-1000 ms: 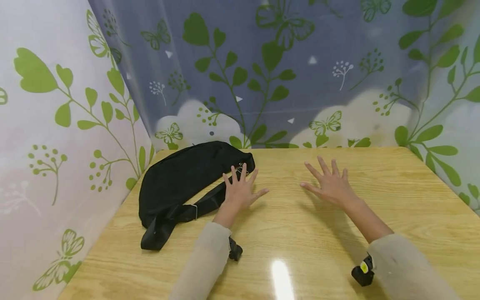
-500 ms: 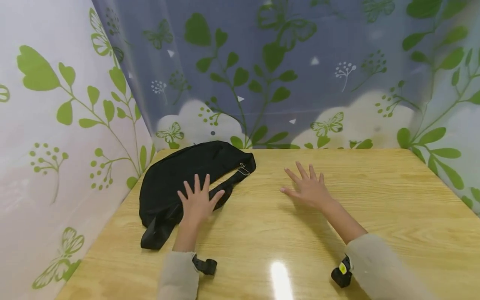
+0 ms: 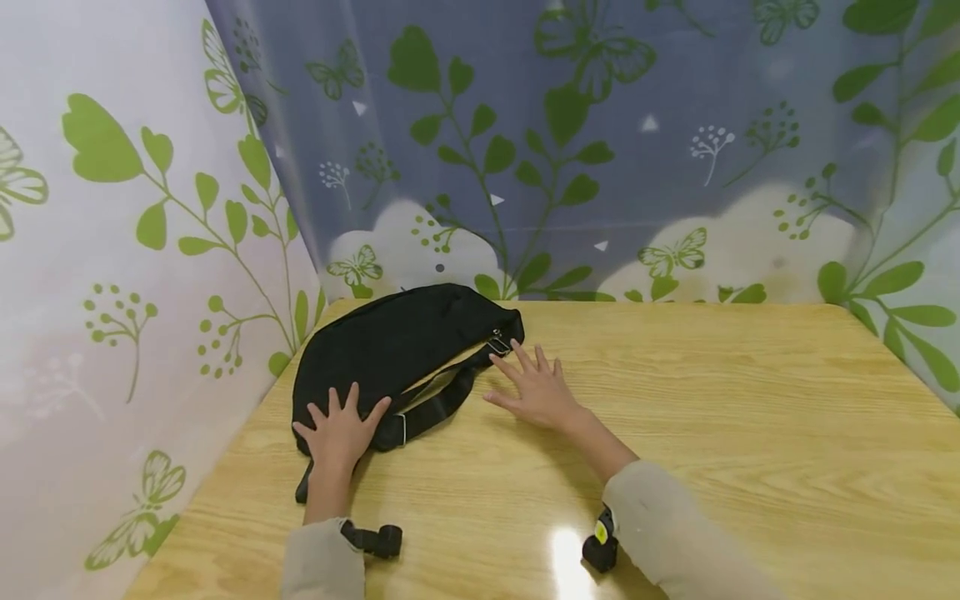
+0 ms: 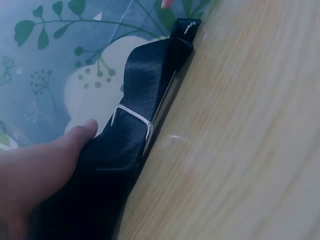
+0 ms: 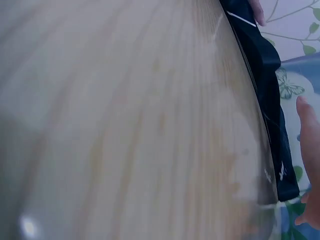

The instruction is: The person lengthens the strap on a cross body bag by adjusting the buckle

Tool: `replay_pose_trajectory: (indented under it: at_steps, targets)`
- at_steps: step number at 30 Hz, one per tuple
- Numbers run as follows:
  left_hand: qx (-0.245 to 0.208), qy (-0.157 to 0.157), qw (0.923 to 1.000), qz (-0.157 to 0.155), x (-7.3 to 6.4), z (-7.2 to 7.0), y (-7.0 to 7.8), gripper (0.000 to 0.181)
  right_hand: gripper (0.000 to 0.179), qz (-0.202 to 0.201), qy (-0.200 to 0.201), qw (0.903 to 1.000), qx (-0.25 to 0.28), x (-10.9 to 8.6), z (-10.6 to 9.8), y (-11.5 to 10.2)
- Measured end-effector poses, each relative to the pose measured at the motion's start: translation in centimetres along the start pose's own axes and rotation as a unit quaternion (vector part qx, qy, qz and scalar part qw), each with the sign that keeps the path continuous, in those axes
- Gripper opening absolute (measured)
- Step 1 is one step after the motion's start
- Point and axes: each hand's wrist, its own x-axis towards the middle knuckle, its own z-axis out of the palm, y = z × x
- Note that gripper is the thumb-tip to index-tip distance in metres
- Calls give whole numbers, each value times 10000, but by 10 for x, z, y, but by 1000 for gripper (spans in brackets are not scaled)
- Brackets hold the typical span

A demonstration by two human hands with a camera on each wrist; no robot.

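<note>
Black bag [image 3: 397,346] lies toward the back left of the wooden surface [image 3: 712,392], with hanging cloth [image 3: 465,200] behind it, blue-grey at the back and paler at the left, printed with green leaves [image 3: 101,142] and butterflies [image 3: 673,252]. From where I stand, the surface spreads pale and grained across the foreground, with a bright patch of glare [image 3: 572,567] toward the front. On it the bag rests at a slant, its strap [image 3: 442,404] loose along the near side. Beige sleeves [image 3: 324,567] reach in from the front. Out of one comes the left hand [image 3: 341,433], fingers spread wide over the bag's near left end, thumb right by the strap; whether it presses on the fabric I can't tell. The right hand [image 3: 542,396] is spread wide too, holding nothing, its fingertips near the bag's right end. Each wrist carries a small black camera [image 3: 387,542], the right one with a yellow patch [image 3: 602,532]. Smallest are the metal pieces: a buckle [image 3: 403,429] on the strap, just right of the left hand, and another fitting [image 3: 498,344] near the right fingertips.
</note>
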Motion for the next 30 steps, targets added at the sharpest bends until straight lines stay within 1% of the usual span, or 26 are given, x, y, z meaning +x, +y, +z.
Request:
replay_pose_trajectory:
  at_steps: [2, 5, 8, 12, 16, 20, 24, 27, 30]
  targets:
    - [69, 29, 10000, -31, 2, 3, -1, 81, 72, -142, -91, 9997, 202, 5, 6, -7]
    - [173, 93, 9998, -61, 4, 6, 0, 77, 72, -358, -188, 9987, 311, 10, 15, -14]
    - [434, 67, 9990, 23, 6, 10, 3, 73, 71, -462, -268, 9985, 143, 15, 24, -15]
    - [733, 6, 9970, 254, 6, 14, 6, 71, 67, -375, -380, 9985, -157, 21, 30, -14]
    - [763, -16, 9964, 370, 5, 13, 5, 71, 64, -378, -421, 9979, -330, 23, 32, -12]
    - [726, -109, 9960, 518, 5, 13, 1, 70, 62, -492, -482, 9962, -527, 19, 31, -9]
    - [715, -184, 9946, 735, 5, 15, -2, 71, 60, -687, -521, 9945, -595, 9, 28, -7]
    - [702, -211, 9932, 908, 7, 16, -3, 72, 57, -845, -388, 9941, -566, 0, 22, -6]
    - [686, -180, 9913, 1109, 10, 15, -4, 72, 56, -894, -344, 9938, -572, -9, 17, -5]
